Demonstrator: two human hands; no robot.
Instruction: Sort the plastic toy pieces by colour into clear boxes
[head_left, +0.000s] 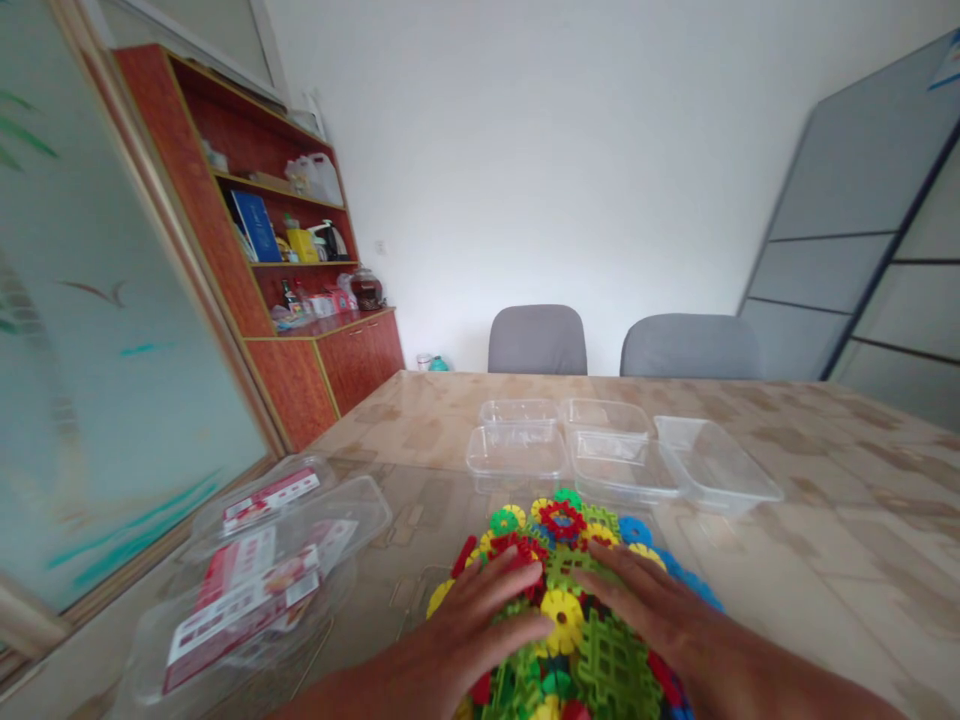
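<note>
Wall (540, 180): plain white, behind everything. Table (840, 480): wide, brown-and-beige patterned top, running back to two grey chairs (537, 340) at its far side. Frosted glass panel (127, 360) on the left, with palm and bird designs; beyond it a red-brown cabinet (169, 200), its shelves holding bottles, boxes and a kettle.

On the table, left side: overlapping clear lids (367, 500), some bearing red-and-white labels (247, 605). Farther back, near centre: five clear containers (724, 460), two behind two, the fifth at an angle at the right end.

Pile of plastic pieces (574, 570) lies at the near side of the table, before the containers, right of the lids. Colours: green, yellow, red, blue.

Left hand (480, 610) and right hand (652, 600) lie palm down over the pile, one on each side, fingers spread, the two apart from each other. Any grip beneath the palms: cannot tell.

Between the hands, a yellow flower-shaped piece (562, 622), left thumb tip just beside it. Green lattice piece (611, 665) lower right of it, near the right hand.
</note>
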